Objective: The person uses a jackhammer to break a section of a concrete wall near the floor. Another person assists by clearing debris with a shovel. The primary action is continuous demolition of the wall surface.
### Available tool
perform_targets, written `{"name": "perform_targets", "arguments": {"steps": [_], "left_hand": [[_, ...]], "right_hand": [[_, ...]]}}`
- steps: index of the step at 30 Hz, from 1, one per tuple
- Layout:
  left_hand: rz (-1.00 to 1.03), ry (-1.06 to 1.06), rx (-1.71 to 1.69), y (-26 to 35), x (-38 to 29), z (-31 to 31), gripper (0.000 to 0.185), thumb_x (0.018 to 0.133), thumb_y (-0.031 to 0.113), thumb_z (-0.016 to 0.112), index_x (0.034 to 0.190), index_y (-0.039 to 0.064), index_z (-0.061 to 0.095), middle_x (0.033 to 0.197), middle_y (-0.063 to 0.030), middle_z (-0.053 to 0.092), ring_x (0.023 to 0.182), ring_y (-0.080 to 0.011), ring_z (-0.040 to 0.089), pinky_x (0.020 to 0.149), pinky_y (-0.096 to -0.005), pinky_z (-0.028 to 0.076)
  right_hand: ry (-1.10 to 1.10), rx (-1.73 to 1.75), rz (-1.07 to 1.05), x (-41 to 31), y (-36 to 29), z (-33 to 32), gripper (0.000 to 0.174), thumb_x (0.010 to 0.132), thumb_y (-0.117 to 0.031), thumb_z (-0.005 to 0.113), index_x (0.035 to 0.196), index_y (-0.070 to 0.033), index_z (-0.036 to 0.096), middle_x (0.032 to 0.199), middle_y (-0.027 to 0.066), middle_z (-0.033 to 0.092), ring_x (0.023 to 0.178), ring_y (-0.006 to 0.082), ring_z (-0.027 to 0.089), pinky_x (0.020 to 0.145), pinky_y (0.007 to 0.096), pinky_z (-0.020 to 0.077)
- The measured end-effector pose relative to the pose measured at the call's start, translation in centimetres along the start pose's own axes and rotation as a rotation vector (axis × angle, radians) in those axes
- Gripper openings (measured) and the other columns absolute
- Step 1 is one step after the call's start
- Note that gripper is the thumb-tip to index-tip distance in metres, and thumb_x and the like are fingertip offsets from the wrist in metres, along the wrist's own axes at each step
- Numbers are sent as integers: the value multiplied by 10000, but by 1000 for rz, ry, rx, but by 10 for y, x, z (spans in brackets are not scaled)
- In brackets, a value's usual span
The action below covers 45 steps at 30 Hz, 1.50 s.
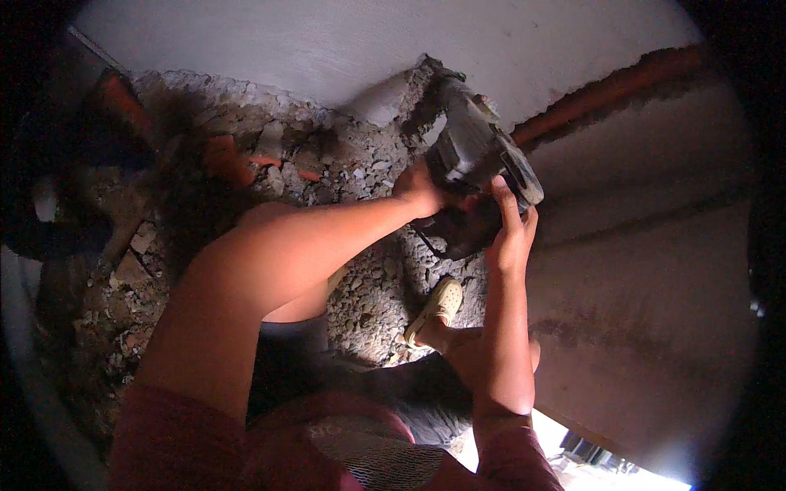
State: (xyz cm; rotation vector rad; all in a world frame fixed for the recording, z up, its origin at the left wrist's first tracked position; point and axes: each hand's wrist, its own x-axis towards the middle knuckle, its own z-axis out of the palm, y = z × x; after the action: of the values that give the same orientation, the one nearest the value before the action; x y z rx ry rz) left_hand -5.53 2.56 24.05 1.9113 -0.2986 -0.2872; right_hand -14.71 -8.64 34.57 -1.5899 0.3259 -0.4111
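Note:
A bulky dark power tool (470, 147), perhaps a demolition hammer, is held in both hands at the upper middle of the head view. My left hand (420, 187) grips its left side, with the fingers partly hidden by the housing. On the right side, my right hand (513, 224) holds the rear part, its thumb laid along the body. The tool's front end points up towards a broken edge in the grey plastered wall (276, 43). Its tip cannot be made out. A black cord or strap loops below the tool.
Stone and mortar rubble (368, 282) covers the ground. Broken red brick or tile pieces (227, 159) lie at the left. A groove in the wall at the right exposes red material (608, 98). My foot in a cream clog (442, 304) stands on the rubble below the tool.

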Motion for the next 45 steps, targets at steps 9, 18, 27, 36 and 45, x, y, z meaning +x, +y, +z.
{"name": "perform_targets", "arguments": {"steps": [9,18,27,36,45], "left_hand": [[52,-47,-174,-16,6,12,1179,512,521,953,1479,114,414,1425,-124,573,1300,-285,572,1079,-387,464],[4,-120,-108,2,8,23,1176,536,505,950,1486,110,380,1419,-141,568,1306,-300,556,1088,-378,451],[-18,-48,-329,-13,-52,42,1187,567,390,963,1505,56,315,1437,-141,550,1335,-275,528,1119,-378,425],[105,-143,-287,14,-64,17,926,591,300,966,1379,97,524,1275,-90,678,1210,-240,627,1067,-374,479],[75,-52,-60,-32,-3,15,1077,537,479,955,1423,94,482,1334,-134,635,1245,-294,608,1038,-392,481]], "right_hand": [[58,-134,-7,6,-9,13,144,924,-133,711,913,5,674,721,33,650,514,119,574,473,288,443],[-62,-25,119,21,-17,-9,187,870,-175,759,926,-9,691,750,55,676,554,154,611,526,311,474],[-102,-248,17,-48,-50,-4,134,876,-115,692,833,11,692,688,21,651,606,85,569,551,272,430],[-29,-76,-5,-60,-37,-17,114,869,-77,666,831,27,689,706,32,659,600,108,593,555,277,450],[-35,26,-25,-15,-1,1,122,878,-67,632,846,38,684,733,75,680,577,145,602,546,300,468]]}}
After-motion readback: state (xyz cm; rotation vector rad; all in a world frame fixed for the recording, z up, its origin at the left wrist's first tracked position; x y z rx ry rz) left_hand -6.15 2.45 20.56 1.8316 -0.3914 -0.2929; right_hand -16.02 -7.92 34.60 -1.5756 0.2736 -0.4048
